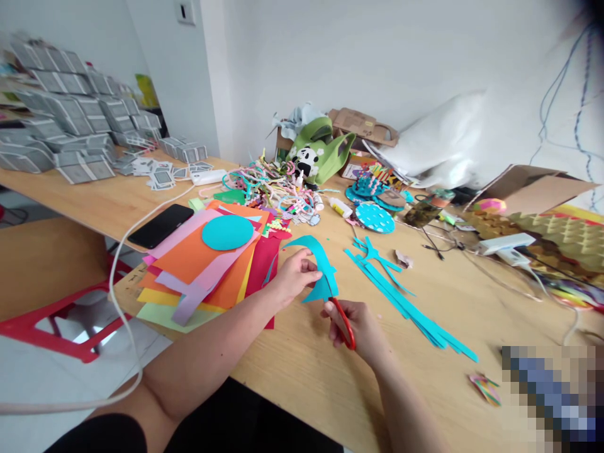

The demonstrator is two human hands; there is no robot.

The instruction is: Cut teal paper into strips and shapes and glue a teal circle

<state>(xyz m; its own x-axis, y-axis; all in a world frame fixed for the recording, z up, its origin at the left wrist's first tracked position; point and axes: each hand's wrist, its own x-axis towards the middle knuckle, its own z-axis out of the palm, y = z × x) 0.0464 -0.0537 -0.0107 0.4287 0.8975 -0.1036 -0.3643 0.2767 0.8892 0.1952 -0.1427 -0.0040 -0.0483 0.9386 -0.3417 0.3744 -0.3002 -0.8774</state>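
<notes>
The left hand [295, 275] is pinching the curved blue paper [322, 258], which is arching lengthwise around this grip. The right hand [361, 324] is gripping the red scissors [345, 319], their blades meeting the paper's nearer end.

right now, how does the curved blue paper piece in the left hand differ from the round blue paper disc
Shape: the curved blue paper piece bends in an arc, while the round blue paper disc has a full rounded outline. Support: the left hand holds the curved piece; the disc lies flat on stacked coloured paper sheets. Contact: red-handled scissors meet the curved piece, but not the disc. Both are similarly blue.
</notes>
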